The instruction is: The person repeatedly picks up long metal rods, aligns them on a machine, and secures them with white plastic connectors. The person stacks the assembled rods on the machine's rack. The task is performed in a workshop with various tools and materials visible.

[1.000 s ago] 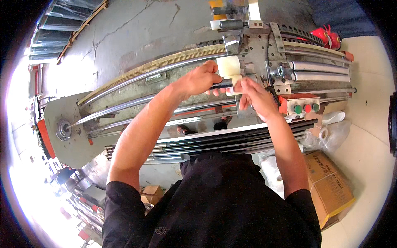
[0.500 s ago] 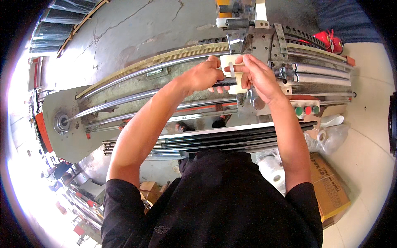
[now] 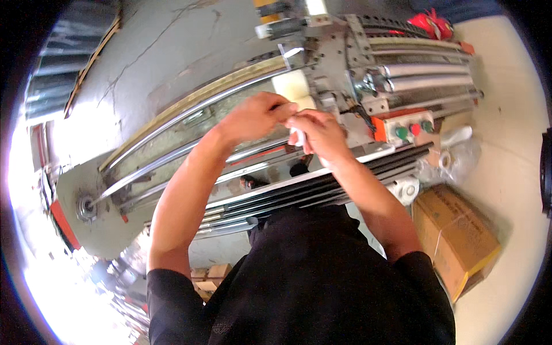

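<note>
My left hand (image 3: pixel 256 119) is closed, its fingertips pressed together and touching or nearly touching those of my right hand. Blur hides what, if anything, they pinch. My right hand (image 3: pixel 321 133) is curled around a small white ring (image 3: pixel 299 137), which looks like a narrow roll of tape and is partly covered by the fingers. Both hands are above the metal rods of a long machine. Just beyond them is a cream-coloured block (image 3: pixel 292 85) on the machine's carriage (image 3: pixel 333 54).
A control box (image 3: pixel 402 127) with green and red buttons lies to the right of my hands. Several dark rods (image 3: pixel 322 175) lie along the machine's near side. A cardboard box (image 3: pixel 457 236) and plastic-wrapped rolls (image 3: pixel 454 158) are at the right. Long shiny rails (image 3: pixel 146 165) run left.
Both hands have come nearer to me and away from the cream block. The white ring, earlier around a right-hand finger, is now within that hand. The dark rod by my left hand no longer shows.
</note>
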### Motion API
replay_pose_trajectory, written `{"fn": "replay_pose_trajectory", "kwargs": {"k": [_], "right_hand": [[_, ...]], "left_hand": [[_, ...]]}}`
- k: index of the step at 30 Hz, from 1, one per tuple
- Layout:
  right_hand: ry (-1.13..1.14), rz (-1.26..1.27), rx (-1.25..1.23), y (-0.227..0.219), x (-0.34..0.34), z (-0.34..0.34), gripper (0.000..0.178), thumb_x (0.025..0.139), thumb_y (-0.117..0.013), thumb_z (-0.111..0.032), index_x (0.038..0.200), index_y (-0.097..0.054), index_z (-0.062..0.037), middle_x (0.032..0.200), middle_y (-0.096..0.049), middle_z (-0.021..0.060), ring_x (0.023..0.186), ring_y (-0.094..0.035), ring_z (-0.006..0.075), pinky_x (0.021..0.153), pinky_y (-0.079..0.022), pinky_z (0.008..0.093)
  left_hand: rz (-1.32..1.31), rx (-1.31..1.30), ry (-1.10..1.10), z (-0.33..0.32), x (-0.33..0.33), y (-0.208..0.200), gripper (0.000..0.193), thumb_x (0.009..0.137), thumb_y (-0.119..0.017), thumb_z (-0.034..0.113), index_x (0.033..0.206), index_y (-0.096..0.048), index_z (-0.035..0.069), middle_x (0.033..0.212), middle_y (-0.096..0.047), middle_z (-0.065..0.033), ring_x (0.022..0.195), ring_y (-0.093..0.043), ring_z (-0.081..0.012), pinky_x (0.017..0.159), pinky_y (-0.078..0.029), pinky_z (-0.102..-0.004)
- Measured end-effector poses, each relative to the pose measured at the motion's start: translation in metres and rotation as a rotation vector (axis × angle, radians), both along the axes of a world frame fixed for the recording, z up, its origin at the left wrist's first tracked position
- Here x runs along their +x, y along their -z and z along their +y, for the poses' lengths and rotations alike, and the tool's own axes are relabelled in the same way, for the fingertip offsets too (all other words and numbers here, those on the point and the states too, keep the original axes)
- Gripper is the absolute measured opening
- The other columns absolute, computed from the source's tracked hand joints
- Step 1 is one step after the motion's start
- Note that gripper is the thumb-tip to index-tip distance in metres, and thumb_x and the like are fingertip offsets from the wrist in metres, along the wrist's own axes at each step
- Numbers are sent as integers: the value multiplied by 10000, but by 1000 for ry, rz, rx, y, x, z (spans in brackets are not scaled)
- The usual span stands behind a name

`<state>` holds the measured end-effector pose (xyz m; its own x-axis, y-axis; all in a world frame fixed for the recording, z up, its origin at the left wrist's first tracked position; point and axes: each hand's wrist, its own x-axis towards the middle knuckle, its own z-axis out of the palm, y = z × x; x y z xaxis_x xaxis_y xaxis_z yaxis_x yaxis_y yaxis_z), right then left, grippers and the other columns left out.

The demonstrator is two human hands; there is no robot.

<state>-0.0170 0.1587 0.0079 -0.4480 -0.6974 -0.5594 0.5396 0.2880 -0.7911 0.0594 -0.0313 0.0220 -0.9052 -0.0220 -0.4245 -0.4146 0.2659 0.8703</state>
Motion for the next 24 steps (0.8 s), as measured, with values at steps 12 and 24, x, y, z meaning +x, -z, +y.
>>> {"fn": "replay_pose_trajectory", "kwargs": {"k": [12,24], "right_hand": [[-781,192,-64,-33,26,120,318,937,-731,-209,1238,-732,-110,1030,-765,73,706,-672,109,678,-533,317],[-200,1605,516,137,-35,121,219,853,-640,-100,1055,-725,-89,989,-712,106,990,-664,299,926,-495,438]], "left_hand": [[-88,-114,-16,2,-4,21,463,1039,-597,440,1098,-726,-1,853,-665,-64,748,-579,-154,717,-498,-330],[-174,-54,-10,5,-5,22,470,1055,-566,483,1050,-693,30,837,-602,2,756,-520,-109,686,-451,-284]]}}
